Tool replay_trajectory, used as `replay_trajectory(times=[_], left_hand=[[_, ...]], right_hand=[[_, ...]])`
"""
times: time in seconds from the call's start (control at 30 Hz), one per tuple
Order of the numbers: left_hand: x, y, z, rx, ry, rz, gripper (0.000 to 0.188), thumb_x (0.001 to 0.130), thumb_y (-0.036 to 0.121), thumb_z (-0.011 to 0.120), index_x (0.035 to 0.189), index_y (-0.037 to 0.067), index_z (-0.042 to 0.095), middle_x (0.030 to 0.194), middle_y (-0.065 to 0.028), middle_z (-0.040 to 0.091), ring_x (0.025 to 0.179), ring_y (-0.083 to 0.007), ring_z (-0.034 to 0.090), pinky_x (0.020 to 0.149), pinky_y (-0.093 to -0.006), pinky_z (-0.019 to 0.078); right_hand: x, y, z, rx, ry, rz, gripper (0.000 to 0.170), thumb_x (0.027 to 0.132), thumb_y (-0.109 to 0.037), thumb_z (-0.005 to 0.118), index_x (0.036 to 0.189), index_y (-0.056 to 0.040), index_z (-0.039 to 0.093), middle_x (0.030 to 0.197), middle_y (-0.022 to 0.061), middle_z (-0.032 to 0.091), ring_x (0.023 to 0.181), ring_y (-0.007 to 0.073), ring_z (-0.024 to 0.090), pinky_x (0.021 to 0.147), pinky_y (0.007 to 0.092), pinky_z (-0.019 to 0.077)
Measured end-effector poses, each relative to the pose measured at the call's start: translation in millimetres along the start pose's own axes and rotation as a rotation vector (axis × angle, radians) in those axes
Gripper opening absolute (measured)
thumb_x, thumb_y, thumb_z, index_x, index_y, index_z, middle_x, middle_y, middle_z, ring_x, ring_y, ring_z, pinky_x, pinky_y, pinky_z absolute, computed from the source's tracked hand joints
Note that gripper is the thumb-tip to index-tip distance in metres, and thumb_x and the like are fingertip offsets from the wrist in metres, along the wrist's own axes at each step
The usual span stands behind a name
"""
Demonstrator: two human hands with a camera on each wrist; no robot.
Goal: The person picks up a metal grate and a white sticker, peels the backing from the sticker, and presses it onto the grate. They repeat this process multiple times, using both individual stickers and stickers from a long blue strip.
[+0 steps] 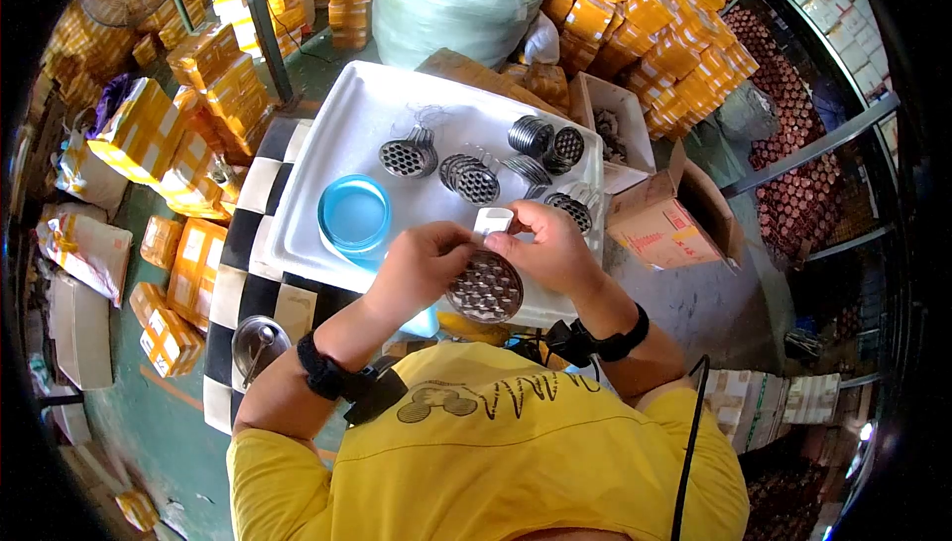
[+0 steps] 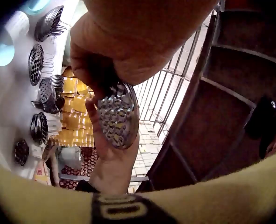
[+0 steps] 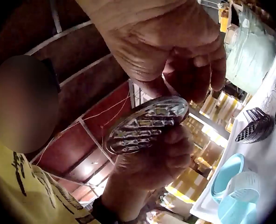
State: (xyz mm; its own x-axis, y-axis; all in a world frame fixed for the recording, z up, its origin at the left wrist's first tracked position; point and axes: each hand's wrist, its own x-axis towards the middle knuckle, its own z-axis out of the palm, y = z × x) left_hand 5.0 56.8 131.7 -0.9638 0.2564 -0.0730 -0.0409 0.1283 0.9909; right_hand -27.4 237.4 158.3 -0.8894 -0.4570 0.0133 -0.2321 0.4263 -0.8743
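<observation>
A round metal disc with rows of raised holes [image 1: 485, 286] hangs in front of the person's chest, below both hands. The left hand [image 1: 421, 261] pinches its upper left edge; in the right wrist view that hand [image 3: 152, 163] curls at the disc [image 3: 147, 126]. The right hand [image 1: 550, 251] holds a small white piece [image 1: 493, 222] between thumb and fingers, close above the disc. In the left wrist view the disc [image 2: 118, 116] hangs under the left hand [image 2: 124, 46], with the right hand [image 2: 112, 161] behind it. Whether the white piece joins the disc is hidden.
A white tray [image 1: 297, 206] holds several stacks of perforated discs [image 1: 402, 157] and a blue round container [image 1: 355, 214]. A metal bowl [image 1: 260, 348] stands at the left on a checkered surface. An open cardboard box [image 1: 659, 229] stands at the right; taped boxes surround the area.
</observation>
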Motion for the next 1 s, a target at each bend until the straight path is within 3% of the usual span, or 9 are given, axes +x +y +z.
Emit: replay_trajectory(times=[0.4, 0.5, 0.63, 0.73, 0.77, 0.87, 0.93, 1.0], left_hand=[[2, 4, 1, -0.014, -0.009, -0.006, 0.018, 0.084, 0.013, 0.054, 0.088, -0.004, 0.06, 0.073, -0.0022, 0.061, 0.067, -0.0059, 0.052, 0.06, -0.0226, 0.044], [1, 6, 0, -0.026, -0.024, -0.031, 0.02, 0.084, 0.015, 0.055, 0.088, -0.004, 0.059, 0.074, -0.002, 0.06, 0.068, -0.0058, 0.052, 0.062, -0.0222, 0.0438], [3, 12, -6, -0.061, -0.089, -0.109, 0.024, 0.086, 0.018, 0.056, 0.095, -0.004, 0.057, 0.081, -0.0038, 0.06, 0.076, -0.0068, 0.053, 0.067, -0.022, 0.0437], [8, 3, -8, -0.182, -0.106, 0.079, 0.027, 0.086, 0.017, 0.057, 0.103, -0.004, 0.054, 0.09, -0.0065, 0.06, 0.083, -0.0087, 0.053, 0.071, -0.0225, 0.0437], [12, -1, -9, -0.16, -0.076, 0.162, 0.03, 0.081, 0.013, 0.062, 0.107, -0.001, 0.054, 0.088, -0.0083, 0.063, 0.076, -0.0117, 0.058, 0.067, -0.0249, 0.0463], [15, 5, -10, 0.008, -0.11, 0.174, 0.026, 0.079, 0.006, 0.062, 0.103, -0.002, 0.054, 0.09, -0.0066, 0.06, 0.081, -0.0114, 0.055, 0.07, -0.0247, 0.0462], [16, 10, -10, 0.139, -0.078, 0.161, 0.021, 0.077, 0.002, 0.064, 0.095, -0.002, 0.055, 0.086, -0.0062, 0.06, 0.076, -0.0113, 0.056, 0.067, -0.0243, 0.0467], [19, -2, -9, 0.082, -0.057, 0.163, 0.017, 0.076, 0.002, 0.064, 0.09, -0.001, 0.055, 0.083, -0.0057, 0.06, 0.074, -0.0102, 0.055, 0.066, -0.0233, 0.0463]], right_hand=[[1, 0, 0, 0.06, 0.008, 0.001, 0.017, 0.08, -0.011, 0.061, 0.091, 0.0012, 0.058, 0.082, 0.0021, 0.059, 0.077, 0.0056, 0.052, 0.069, 0.0223, 0.044], [3, 6, 3, 0.042, 0.082, -0.07, 0.017, 0.076, -0.012, 0.063, 0.084, 0.0018, 0.059, 0.073, 0.0108, 0.062, 0.069, 0.011, 0.059, 0.062, 0.0264, 0.0474], [4, 12, 2, 0.044, 0.065, -0.047, 0.016, 0.076, -0.012, 0.064, 0.082, 0.0021, 0.059, 0.068, 0.0093, 0.06, 0.063, 0.0093, 0.055, 0.056, 0.0264, 0.0448], [4, 21, 4, 0.073, 0.042, -0.061, 0.019, 0.075, -0.014, 0.066, 0.078, 0.0022, 0.058, 0.065, 0.0087, 0.058, 0.06, 0.0088, 0.052, 0.053, 0.0266, 0.0429], [4, 25, 7, 0.085, 0.03, -0.083, 0.02, 0.074, -0.015, 0.067, 0.076, 0.0021, 0.058, 0.065, 0.0087, 0.058, 0.06, 0.0089, 0.052, 0.053, 0.0267, 0.0426], [7, 19, 8, -0.082, 0.018, -0.121, 0.029, 0.071, -0.022, 0.071, 0.068, 0.0012, 0.054, 0.059, 0.0135, 0.054, 0.053, 0.0114, 0.049, 0.047, 0.031, 0.039], [7, 17, 8, -0.09, 0.009, -0.117, 0.032, 0.071, -0.024, 0.071, 0.067, 0.0019, 0.052, 0.059, 0.0158, 0.053, 0.051, 0.0132, 0.048, 0.047, 0.0328, 0.0385], [7, 11, 7, -0.113, 0.005, -0.118, 0.032, 0.072, -0.025, 0.07, 0.067, 0.002, 0.052, 0.059, 0.0163, 0.053, 0.052, 0.0145, 0.049, 0.048, 0.0332, 0.0391]])
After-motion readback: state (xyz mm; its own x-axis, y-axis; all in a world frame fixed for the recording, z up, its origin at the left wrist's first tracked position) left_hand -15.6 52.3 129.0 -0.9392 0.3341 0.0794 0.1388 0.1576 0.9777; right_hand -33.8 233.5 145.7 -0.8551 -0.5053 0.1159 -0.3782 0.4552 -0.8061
